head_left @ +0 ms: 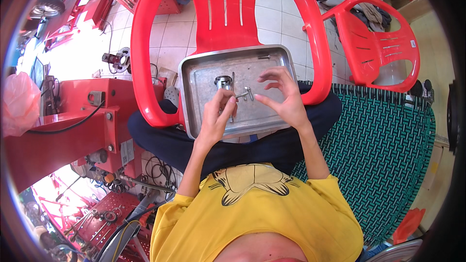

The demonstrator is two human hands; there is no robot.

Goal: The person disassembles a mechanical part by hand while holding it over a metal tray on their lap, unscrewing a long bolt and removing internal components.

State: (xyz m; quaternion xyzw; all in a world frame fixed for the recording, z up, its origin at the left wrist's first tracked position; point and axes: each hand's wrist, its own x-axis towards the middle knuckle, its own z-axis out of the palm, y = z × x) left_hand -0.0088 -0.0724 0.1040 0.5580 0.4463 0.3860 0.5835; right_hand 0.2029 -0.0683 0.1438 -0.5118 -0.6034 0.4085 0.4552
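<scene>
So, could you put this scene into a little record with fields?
Container: shallow rectangular silver metal tray, within the arms of a red plastic chair
Left hand: pinches a slim silver metal piece
Right hand: open above the tray, apparently holding nothing
In tray: black-and-silver cylindrical metal part, just beyond the left hand; small dark rod near the far right corner
To the right: green-and-black woven surface

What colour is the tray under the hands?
The tray is silver-grey, seen best in the head view.

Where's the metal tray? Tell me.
In the head view's centre, the metal tray lies between the red chair's armrests, beneath the left hand and right hand.
</scene>
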